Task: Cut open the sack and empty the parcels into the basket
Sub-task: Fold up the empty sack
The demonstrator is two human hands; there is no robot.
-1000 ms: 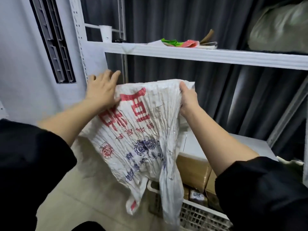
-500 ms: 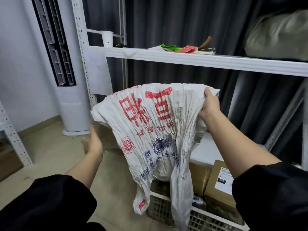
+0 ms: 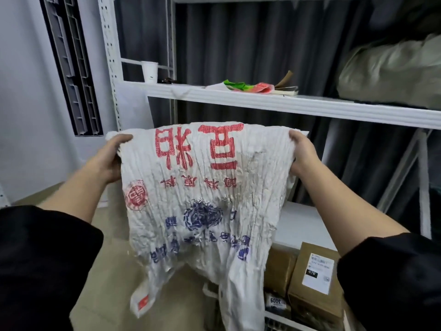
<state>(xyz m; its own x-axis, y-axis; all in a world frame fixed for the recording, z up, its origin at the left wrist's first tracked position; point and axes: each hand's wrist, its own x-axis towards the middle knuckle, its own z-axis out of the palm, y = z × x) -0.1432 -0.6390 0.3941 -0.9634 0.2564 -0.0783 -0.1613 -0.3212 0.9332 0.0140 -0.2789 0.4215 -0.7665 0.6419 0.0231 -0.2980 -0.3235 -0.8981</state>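
My left hand [image 3: 108, 161] and right hand [image 3: 301, 152] grip the limp, upside-down woven sack [image 3: 200, 199] by its top corners above the basket [image 3: 281, 317] of cardboard parcels [image 3: 315, 280].

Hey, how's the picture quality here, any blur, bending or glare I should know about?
Head view: wide-angle bending bows the shelf and uprights; light is soft and even, with no glare; the sack print is sharp up top and smeared lower down; both hands are clear; the bundle up right is soft.
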